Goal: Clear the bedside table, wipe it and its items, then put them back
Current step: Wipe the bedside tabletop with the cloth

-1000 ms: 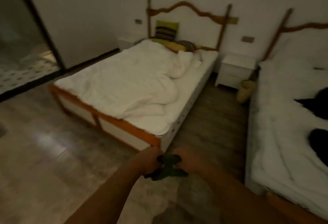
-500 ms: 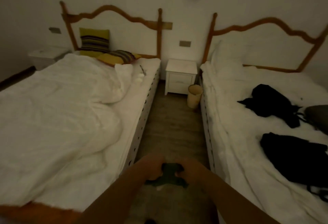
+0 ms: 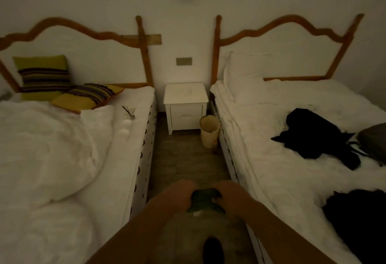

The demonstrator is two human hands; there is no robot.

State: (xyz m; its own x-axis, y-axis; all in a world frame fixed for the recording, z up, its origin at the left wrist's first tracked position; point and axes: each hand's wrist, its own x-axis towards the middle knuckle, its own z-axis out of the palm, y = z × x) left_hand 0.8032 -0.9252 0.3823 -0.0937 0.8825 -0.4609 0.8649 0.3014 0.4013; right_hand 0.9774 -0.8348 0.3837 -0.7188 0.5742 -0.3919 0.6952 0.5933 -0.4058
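Observation:
A small white bedside table point(image 3: 186, 93) with drawers stands against the far wall between two beds; its top looks bare. Low in the view, my left hand point(image 3: 180, 195) and my right hand point(image 3: 228, 194) both grip a dark green cloth point(image 3: 203, 201) bunched between them, over the floor of the aisle. On the left bed's near edge lie a dark sprig point(image 3: 129, 111) and two small white round items point(image 3: 125, 125). The room is dim.
A left bed point(image 3: 62, 148) with rumpled white bedding and striped yellow cushions point(image 3: 62, 88) and a right bed point(image 3: 292, 138) with black bags point(image 3: 313, 138) flank a narrow wooden aisle. A cream waste bin point(image 3: 210, 131) stands beside the table. A dark shoe point(image 3: 213, 250) shows below.
The view has swung right and moved forward into the aisle, so the bedside table is now centred and nearer. Both hands still hold the cloth together.

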